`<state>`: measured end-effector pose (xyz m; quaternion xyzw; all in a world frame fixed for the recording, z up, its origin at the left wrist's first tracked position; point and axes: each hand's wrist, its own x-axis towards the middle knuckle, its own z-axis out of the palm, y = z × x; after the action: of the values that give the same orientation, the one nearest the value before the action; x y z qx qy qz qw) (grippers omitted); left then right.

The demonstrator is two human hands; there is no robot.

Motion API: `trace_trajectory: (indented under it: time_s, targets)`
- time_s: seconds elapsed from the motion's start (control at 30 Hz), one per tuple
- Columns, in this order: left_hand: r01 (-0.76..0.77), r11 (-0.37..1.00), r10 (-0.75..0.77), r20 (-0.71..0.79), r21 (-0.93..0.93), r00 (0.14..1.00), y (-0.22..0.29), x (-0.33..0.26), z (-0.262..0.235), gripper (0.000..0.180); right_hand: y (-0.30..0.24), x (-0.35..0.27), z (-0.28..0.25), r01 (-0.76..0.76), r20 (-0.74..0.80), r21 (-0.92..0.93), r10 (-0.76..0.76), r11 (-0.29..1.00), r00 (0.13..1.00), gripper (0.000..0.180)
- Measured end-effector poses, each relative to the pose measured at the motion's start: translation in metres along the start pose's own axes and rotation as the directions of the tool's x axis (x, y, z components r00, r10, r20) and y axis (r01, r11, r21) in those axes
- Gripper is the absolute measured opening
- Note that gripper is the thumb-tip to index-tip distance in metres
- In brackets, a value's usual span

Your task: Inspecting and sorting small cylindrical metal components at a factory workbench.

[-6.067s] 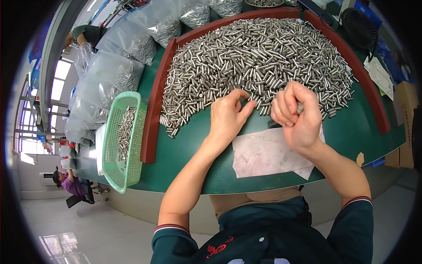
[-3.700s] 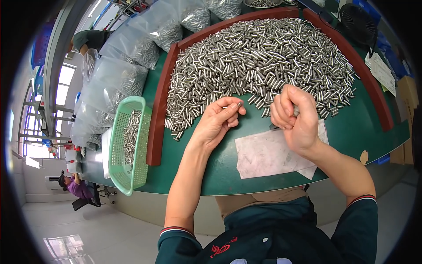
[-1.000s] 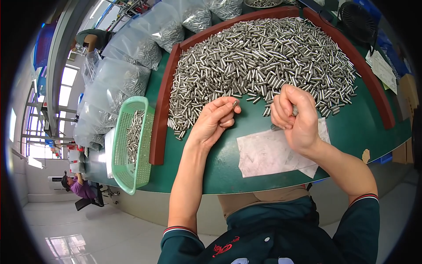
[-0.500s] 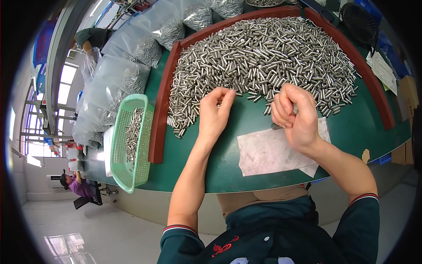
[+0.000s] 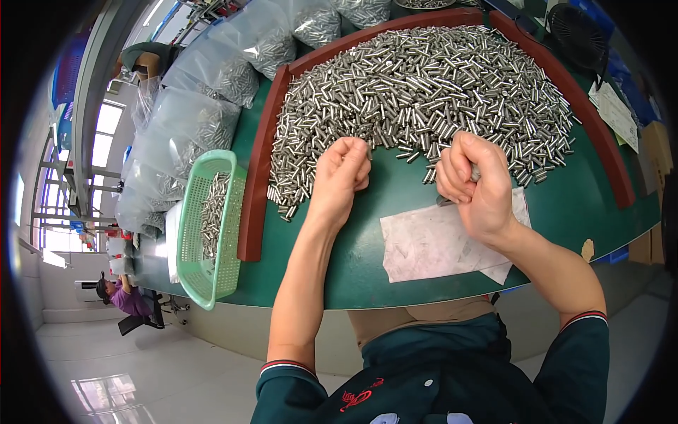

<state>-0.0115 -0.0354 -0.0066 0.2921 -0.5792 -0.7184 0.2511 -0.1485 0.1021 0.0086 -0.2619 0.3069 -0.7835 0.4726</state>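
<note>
A broad heap of short metal pins (image 5: 424, 85) covers the far part of the green table (image 5: 353, 261). At the heap's near edge, my left hand (image 5: 340, 173) is closed, thumb against curled fingers, with the end of a metal pin peeking out at the fingertips. To its right, my right hand (image 5: 477, 184) makes a loose fist above a white stained cloth (image 5: 424, 244). Metallic ends show inside this fist and at its lower side, so it grips some pins; the fingers hide how many.
Dark red rails (image 5: 263, 169) border the heap. A green basket (image 5: 236, 240) with pins stands left of it. Clear bags of pins (image 5: 215, 71) line the far left. A black fan (image 5: 578, 34) and papers (image 5: 613, 113) lie right. Two other people are at the left.
My left hand has turned and its fingers have curled in more, with a pin end now showing at the tips. My right hand has barely moved.
</note>
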Motion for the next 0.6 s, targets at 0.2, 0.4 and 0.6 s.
trace_trajectory:
  time_s: [0.2, 0.4, 0.6]
  targets:
    - [0.183, 0.886, -0.144, 0.122, -0.425, 0.982, -0.0003, -0.0029, -0.0141, 0.006, 0.0007, -0.0001, 0.0021, -0.005, 0.004, -0.010, 0.005, 1.000, 1.000, 0.035]
    - [0.122, 0.958, -0.088, 0.141, -0.258, 0.986, -0.0048, -0.0027, -0.0135, 0.007, -0.0001, 0.0001, 0.0037, 0.006, -0.004, -0.017, -0.006, 1.000, 1.000, 0.035]
    - [0.121, 0.981, -0.104, 0.109, -0.155, 0.989, -0.0040, -0.0039, -0.0064, 0.011, -0.0002, 0.0006, 0.0012, -0.004, 0.001, -0.015, 0.004, 1.000, 1.000, 0.034]
